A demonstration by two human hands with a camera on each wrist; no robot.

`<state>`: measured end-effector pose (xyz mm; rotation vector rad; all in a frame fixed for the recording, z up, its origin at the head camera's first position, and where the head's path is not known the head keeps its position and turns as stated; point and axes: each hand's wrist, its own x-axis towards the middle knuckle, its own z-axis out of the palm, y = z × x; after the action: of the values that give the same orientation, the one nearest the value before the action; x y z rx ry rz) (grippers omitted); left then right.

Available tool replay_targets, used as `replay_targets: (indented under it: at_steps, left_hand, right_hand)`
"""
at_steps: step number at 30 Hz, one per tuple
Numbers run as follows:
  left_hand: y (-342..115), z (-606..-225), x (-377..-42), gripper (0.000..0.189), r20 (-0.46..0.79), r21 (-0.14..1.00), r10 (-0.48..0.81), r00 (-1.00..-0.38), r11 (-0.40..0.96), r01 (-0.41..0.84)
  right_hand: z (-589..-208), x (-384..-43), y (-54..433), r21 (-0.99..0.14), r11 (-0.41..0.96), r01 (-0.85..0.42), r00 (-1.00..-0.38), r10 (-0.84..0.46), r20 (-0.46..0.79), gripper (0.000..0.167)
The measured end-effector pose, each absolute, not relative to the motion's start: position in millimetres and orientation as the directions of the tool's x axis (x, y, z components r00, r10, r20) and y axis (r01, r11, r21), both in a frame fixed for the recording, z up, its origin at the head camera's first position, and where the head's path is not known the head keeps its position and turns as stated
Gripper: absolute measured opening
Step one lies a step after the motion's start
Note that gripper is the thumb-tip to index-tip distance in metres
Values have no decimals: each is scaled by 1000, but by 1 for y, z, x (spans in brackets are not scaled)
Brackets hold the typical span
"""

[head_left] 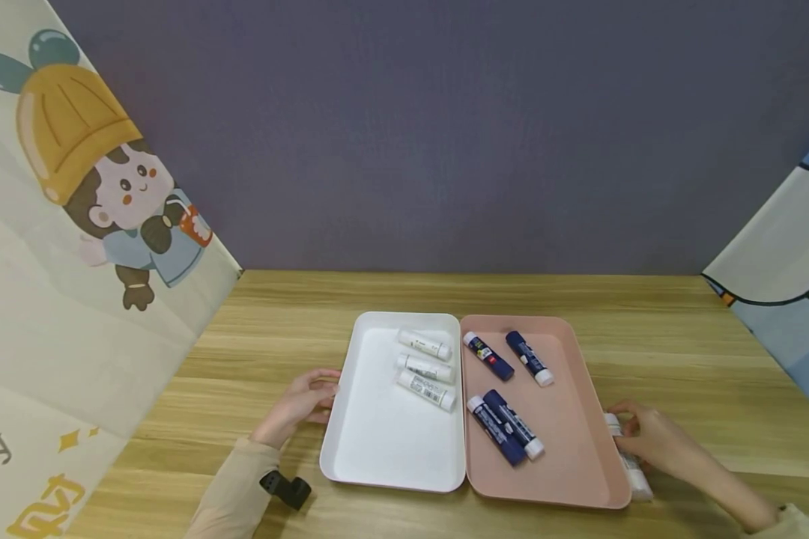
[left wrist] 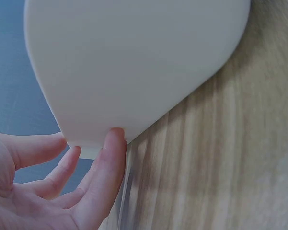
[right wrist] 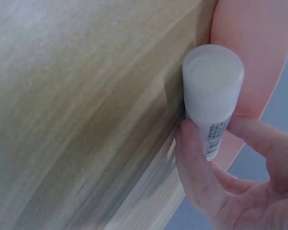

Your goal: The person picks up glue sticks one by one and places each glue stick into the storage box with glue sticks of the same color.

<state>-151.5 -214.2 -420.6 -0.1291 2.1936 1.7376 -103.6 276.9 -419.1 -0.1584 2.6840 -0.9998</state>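
My left hand (head_left: pixel 300 408) is at the left side of a white tray (head_left: pixel 377 457); its fingertips touch the outer wall, as the left wrist view shows up close. Inside that tray lie three white glue sticks (head_left: pixel 426 391) near its right wall. Outside the right wall of a pink tray (head_left: pixel 573 471), my right hand (head_left: pixel 664 442) pinches a white glue stick (right wrist: pixel 212 96) between thumb and fingers. Its cap end points at the camera in the right wrist view, with a barcode label below. The hand covers the middle of this stick in the head view.
Several dark blue glue sticks (head_left: pixel 495 430) with white caps lie in the pink tray. The two trays stand side by side on a wooden table (head_left: pixel 297 314). A dark grey panel (head_left: pixel 445 135) rises behind, with a cartoon-printed sheet (head_left: pixel 40 299) at the left.
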Motion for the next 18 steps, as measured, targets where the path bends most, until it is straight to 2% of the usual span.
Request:
replay_targets:
  at_steps: [18]
  left_hand:
    - [-215, -423, -153, 36, -313, 932, 147, -938, 236, -274]
  right_hand:
    - [-420, -106, 275, -611, 791, 16, -958, -163, -236, 48]
